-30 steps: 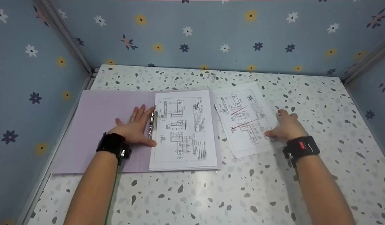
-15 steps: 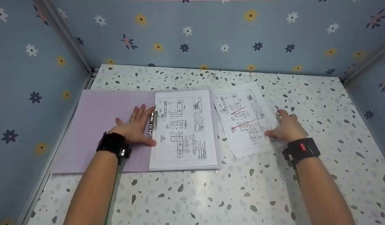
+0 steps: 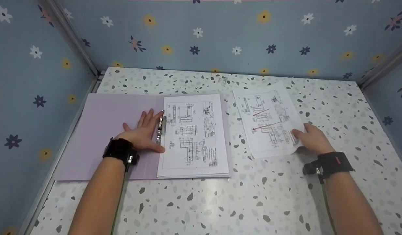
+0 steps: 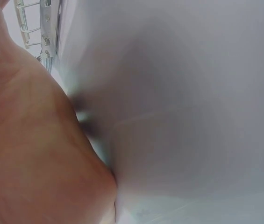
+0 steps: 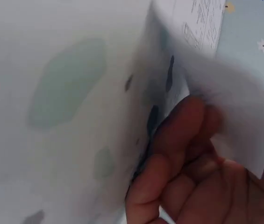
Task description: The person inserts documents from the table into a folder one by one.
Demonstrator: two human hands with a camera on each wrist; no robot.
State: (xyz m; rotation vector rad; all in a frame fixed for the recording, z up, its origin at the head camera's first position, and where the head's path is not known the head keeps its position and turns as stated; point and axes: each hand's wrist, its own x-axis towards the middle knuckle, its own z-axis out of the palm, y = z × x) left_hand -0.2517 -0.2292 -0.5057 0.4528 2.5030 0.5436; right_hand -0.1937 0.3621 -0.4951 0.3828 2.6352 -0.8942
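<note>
A light purple ring binder (image 3: 103,130) lies spread on the table, a stack of punched drawing sheets (image 3: 194,137) on its right side. My left hand (image 3: 140,135) rests on it with fingers spread, over the metal ring clasp (image 3: 161,130); the rings (image 4: 31,30) show at the top left of the left wrist view. My right hand (image 3: 313,138) pinches the right edge of a loose drawing sheet (image 3: 266,130) that has red lines on it. In the right wrist view the sheet's corner (image 5: 234,107) bends up between thumb and curled fingers (image 5: 183,126).
The white speckled table (image 3: 201,205) runs back to a blue flowered panel (image 3: 220,32). More panels stand at the left (image 3: 21,98) and the far right, with metal posts in the corners.
The loose sheet has shifted right, away from the binder, and its lower right corner now lifts. My right hand has moved right and down and grips it. The left hand stays put.
</note>
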